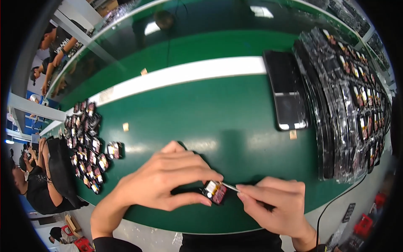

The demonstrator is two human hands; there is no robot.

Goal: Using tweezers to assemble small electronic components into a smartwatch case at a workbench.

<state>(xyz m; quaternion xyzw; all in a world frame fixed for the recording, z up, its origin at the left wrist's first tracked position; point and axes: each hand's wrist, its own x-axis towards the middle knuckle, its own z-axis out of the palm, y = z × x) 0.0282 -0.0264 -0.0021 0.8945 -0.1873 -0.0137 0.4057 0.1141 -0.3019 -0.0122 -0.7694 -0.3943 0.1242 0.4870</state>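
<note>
A small black electronic module [215,192] with a pinkish, white and yellow face sits near the front edge of the green work table. My left hand [172,178] grips it between thumb and fingers. From the right, my right hand [275,203] pinches a thin metal tool [230,187], probably tweezers. Its tip meets the module's upper right edge, by my left fingertip. Another module of the same kind [114,150] lies alone on the table to the left.
Many similar modules [86,147] are heaped at the left. Stacked black trays [331,105], holding more modules, stand at the right beside a dark phone-like device [287,90]. A white strip [180,77] crosses the table. Co-workers [40,176] sit at the far left.
</note>
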